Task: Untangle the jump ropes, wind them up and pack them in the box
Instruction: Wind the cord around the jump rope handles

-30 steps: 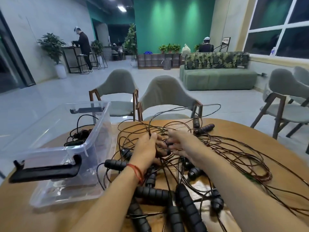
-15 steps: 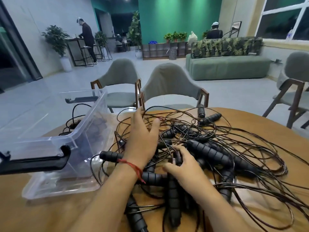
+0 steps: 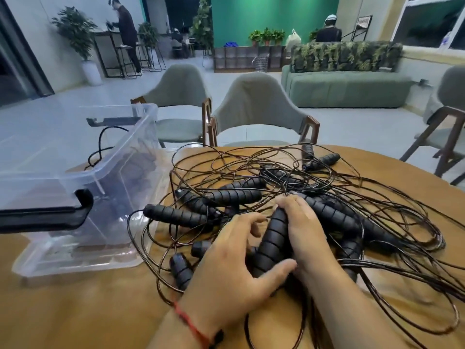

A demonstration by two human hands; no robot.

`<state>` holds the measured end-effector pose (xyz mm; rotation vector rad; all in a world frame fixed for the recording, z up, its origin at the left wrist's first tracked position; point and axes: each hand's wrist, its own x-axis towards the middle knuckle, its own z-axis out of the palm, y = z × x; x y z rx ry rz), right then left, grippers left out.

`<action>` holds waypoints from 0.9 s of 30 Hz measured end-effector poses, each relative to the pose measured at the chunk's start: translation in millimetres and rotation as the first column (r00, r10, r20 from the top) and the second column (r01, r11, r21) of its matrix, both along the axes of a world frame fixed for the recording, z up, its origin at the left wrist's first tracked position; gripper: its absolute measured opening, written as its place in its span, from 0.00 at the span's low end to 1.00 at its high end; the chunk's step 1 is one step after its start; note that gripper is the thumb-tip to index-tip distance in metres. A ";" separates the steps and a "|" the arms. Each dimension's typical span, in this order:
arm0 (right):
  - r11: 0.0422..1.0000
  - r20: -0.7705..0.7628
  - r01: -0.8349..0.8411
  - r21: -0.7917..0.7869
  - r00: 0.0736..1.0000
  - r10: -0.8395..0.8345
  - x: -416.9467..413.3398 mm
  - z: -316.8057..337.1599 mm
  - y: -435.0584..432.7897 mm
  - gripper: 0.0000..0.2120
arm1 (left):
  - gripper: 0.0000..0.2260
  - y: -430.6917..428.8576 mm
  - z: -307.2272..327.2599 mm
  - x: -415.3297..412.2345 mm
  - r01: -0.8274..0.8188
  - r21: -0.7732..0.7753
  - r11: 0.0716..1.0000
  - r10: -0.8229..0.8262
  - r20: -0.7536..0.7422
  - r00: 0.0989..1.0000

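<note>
A tangled pile of jump ropes [image 3: 289, 187], thin dark cords with black ribbed handles, covers the middle of the round wooden table [image 3: 75, 311]. My right hand [image 3: 305, 233] grips one black handle [image 3: 273, 238] near the front of the pile, its fingers curled over the handle's far end. Beside it my left hand [image 3: 234, 268], with a red string at the wrist, lies spread on the pile. Its thumb touches the near end of the same handle. A clear plastic box [image 3: 120, 157] stands open at the left and holds one dark rope [image 3: 100, 144].
The box has black clip handles [image 3: 45, 217] at its near and far ends. Loose cords spill to the table's right edge [image 3: 415, 268]. Two grey chairs [image 3: 251, 109] stand behind the table. People stand far back in the room.
My left hand has drawn back from the far part of the pile to my right hand's side. My right hand has closed round one handle and raised its far end.
</note>
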<state>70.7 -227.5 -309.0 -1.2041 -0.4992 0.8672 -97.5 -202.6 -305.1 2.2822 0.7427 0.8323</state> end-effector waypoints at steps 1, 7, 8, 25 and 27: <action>1.000 0.023 0.000 0.008 1.000 0.000 -1.2 0.7 0.1 0.04 | 0.26 -0.7 -2.2 0.9 -0.011 0.032 0.999 0.012 -0.036 0.999; 0.972 -0.222 -0.225 0.066 0.947 0.234 -3.2 1.1 -4.1 0.23 | 0.18 5.6 -8.9 8.3 -0.045 -0.067 0.997 0.052 0.104 0.993; 0.965 -0.225 -0.252 0.079 0.938 0.263 -2.6 1.7 -5.6 0.26 | 0.18 5.8 -7.5 8.6 -0.063 -0.079 0.995 0.072 0.124 0.990; 0.948 -0.156 -0.124 0.293 0.972 0.175 -8.4 13.8 -8.5 0.14 | 0.20 7.2 -11.2 9.6 -0.083 -0.021 0.996 0.085 0.119 0.989; 0.946 -0.158 -0.115 0.304 0.973 0.169 -8.7 14.3 -8.2 0.14 | 0.21 5.8 -10.3 11.3 -0.098 0.001 0.995 0.097 0.097 0.990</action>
